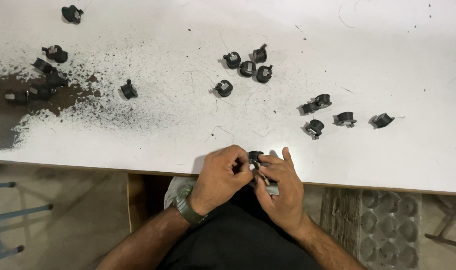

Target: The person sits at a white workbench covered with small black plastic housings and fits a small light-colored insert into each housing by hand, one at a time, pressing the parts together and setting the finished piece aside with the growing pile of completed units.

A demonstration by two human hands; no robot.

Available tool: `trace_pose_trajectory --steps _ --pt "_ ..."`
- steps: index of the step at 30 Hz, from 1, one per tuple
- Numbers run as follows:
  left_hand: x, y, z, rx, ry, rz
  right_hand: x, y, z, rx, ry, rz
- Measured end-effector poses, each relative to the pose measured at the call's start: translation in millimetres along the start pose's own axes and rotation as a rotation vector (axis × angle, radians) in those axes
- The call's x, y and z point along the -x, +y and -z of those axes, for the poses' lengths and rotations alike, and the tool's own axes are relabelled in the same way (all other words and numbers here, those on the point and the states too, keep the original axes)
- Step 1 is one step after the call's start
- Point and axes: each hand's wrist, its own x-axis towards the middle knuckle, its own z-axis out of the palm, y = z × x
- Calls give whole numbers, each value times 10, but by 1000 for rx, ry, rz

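My left hand (222, 176) and my right hand (280, 187) meet at the near edge of the white table (378, 65). Together they pinch a small black round part (254, 156) between their fingertips. My right hand also holds a thin metal tool (264, 177) whose tip touches the part. A green watch (188, 209) is on my left wrist. A cluster of black round parts (247, 67) lies farther back at the centre. Another group of the same parts (338, 116) lies to the right.
More black parts (43, 80) lie at the far left amid dark dust and worn paint (63, 100). One lone part (129, 90) sits beside that patch, another (72, 13) at the top left. A grey moulded tray (388, 230) stands on the floor at the right, a blue frame (3, 220) at the left.
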Motion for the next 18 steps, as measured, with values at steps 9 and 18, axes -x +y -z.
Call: trace_pose_trajectory --steps 9,18 --pt "-89 18 86 -212 -26 -13 -131 104 45 182 16 45" --pt "-1342 106 873 -721 -285 416 -210 257 251 206 149 -59"
